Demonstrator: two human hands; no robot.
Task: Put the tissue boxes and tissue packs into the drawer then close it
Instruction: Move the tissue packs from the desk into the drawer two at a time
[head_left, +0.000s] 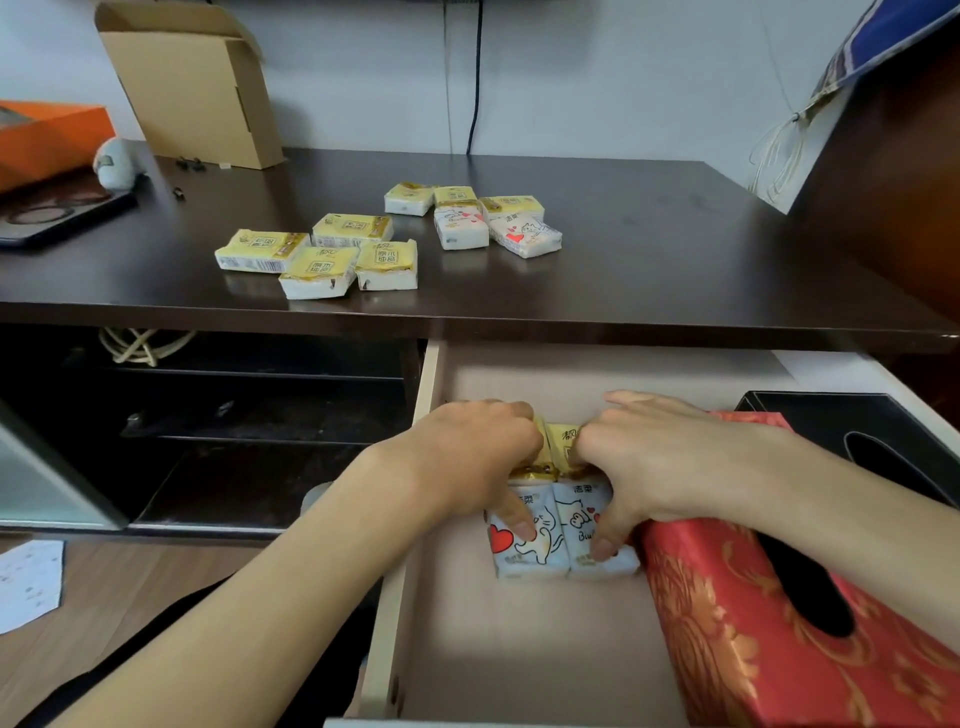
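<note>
Tissue packs (563, 530) under both grasping hands, beside red tissue box (727, 597), drawer (467, 649) front bare.

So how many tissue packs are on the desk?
9. Four yellow packs clustered left; at right, three more behind two white packs. None look hidden.

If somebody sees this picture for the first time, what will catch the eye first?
First, the two hands, left and right, pressing tissue packs together in the open drawer. Next, the red box on the drawer's right side, then the packs on the desk.
</note>
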